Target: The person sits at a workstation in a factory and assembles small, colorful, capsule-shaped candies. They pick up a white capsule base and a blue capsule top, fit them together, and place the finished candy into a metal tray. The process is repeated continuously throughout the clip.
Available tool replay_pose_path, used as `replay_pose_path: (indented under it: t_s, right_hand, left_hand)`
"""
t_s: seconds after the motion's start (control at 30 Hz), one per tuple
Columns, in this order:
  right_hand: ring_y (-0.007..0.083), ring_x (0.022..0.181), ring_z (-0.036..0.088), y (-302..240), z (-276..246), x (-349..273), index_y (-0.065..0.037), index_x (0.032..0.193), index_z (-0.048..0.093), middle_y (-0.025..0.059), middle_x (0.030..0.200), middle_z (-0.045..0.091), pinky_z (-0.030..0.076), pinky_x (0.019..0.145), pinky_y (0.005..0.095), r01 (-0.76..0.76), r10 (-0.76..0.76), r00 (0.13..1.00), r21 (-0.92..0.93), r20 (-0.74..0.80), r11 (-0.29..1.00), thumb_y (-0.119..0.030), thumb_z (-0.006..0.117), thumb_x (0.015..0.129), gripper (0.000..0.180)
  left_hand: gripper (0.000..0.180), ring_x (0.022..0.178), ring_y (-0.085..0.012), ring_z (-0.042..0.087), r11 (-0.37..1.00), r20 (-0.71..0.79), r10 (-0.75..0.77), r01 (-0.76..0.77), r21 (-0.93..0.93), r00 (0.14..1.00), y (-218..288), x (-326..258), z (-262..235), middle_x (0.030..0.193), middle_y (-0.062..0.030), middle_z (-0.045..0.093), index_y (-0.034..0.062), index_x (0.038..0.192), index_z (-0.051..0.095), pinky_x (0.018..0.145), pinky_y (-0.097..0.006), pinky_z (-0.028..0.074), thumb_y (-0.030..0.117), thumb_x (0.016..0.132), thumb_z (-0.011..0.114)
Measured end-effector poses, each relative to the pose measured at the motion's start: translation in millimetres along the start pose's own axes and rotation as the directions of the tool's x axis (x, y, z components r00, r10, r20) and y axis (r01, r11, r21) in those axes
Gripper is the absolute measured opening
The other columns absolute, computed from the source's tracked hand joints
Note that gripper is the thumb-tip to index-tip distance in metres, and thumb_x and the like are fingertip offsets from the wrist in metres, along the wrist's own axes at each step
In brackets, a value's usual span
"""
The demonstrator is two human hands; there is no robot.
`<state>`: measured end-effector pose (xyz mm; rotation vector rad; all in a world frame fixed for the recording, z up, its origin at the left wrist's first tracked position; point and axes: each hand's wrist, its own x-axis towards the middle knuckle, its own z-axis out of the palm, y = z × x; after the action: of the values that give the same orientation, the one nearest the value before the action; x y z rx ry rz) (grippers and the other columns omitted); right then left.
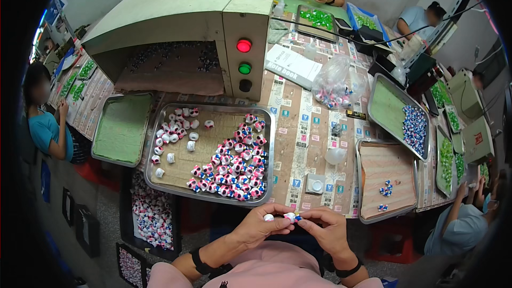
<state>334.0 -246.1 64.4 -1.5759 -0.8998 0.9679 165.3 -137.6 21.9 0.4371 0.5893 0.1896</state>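
Beside the near edge of the table (296, 149), our left hand (266, 225) curls inward, thumb and forefinger pinching a white-and-pink head (289, 216) while a second white head (269, 217) sits within its bent fingers. Our right hand (324, 228) faces it, thumb and fingertips pinching a small blue piece (297, 217) right up to the first head; whether they touch, we cannot tell. Both forearms rise from below, wrists angled together.

Around them we count four trays. The brown-lined tray (178, 184) holds over a dozen loose heads (174, 137) at left and dozens of pink, white and blue figures (240, 165) at right, too crowded to count. Left of it lies a green-lined tray (120, 128). At right, a pink-lined tray (386, 160) carries two small blue-and-white clusters (386, 188); beyond, a metal tray (386, 101) holds a heap of similar pieces (415, 128). One clear bag (338, 74) contains more coloured pieces.
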Motion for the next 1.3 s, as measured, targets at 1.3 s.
replay_pose_path:
  t_s: [1.3]
  right_hand:
    - [0.0127,0.077,0.06,19,-70,-7,0.005,0.092,0.068,0.0076,0.089,0.064,0.046,0.066,0.0231,0.024,-0.131,0.934,-0.308,-0.331,0.951,-0.001,0.065,0.084,0.01]
  left_hand:
    - [0.023,0.084,-0.0312,0.064,-0.033,0.049,0.867,-0.041,0.999,0.496,161,40,-94,0.085,-0.0167,0.067,0.0019,0.099,0.068,0.076,-0.038,0.049,0.014,0.08,0.066]
